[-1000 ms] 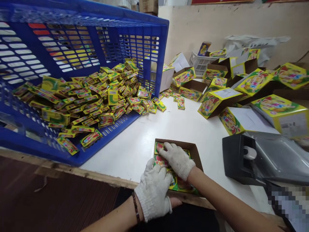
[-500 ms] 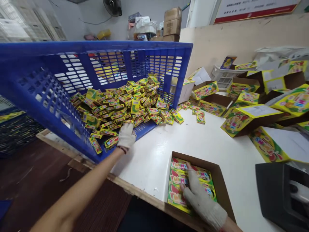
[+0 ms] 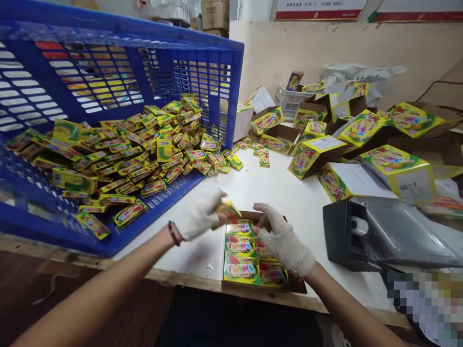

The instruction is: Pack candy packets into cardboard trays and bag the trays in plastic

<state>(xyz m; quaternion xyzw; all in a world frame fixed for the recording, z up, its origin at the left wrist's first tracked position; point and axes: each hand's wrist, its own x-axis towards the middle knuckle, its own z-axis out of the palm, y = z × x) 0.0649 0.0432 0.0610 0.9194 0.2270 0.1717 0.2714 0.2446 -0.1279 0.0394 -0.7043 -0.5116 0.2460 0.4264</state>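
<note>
My left hand (image 3: 202,216), in a white fingerless glove, grips a small yellow-green box (image 3: 229,211) beside the left back corner of an open carton (image 3: 249,214). Motion blurs this hand and the box. Inside the carton, small fruit-printed boxes (image 3: 241,270) lie flat in rows with "TWINS"-like lettering. My right hand (image 3: 285,241), gloved the same way, hovers over the carton's right side with thumb and fingers apart, hiding some of the boxes beneath. To the left, a blue plastic crate (image 3: 237,96) lies on its side, with a heap of similar small boxes (image 3: 144,154) in it.
Several yellow-green display cartons (image 3: 318,149) are piled at the right back. Loose small boxes (image 3: 264,158) lie beyond the crate's mouth. A black tape dispenser (image 3: 340,236) stands to the right, by clear plastic bags (image 3: 405,236). The white table's wooden front edge (image 3: 181,285) runs nearest me.
My left hand has moved from the crate's heap rightward to the carton, bringing a small box. My right hand has lifted toward the carton's back right. The view has turned right.
</note>
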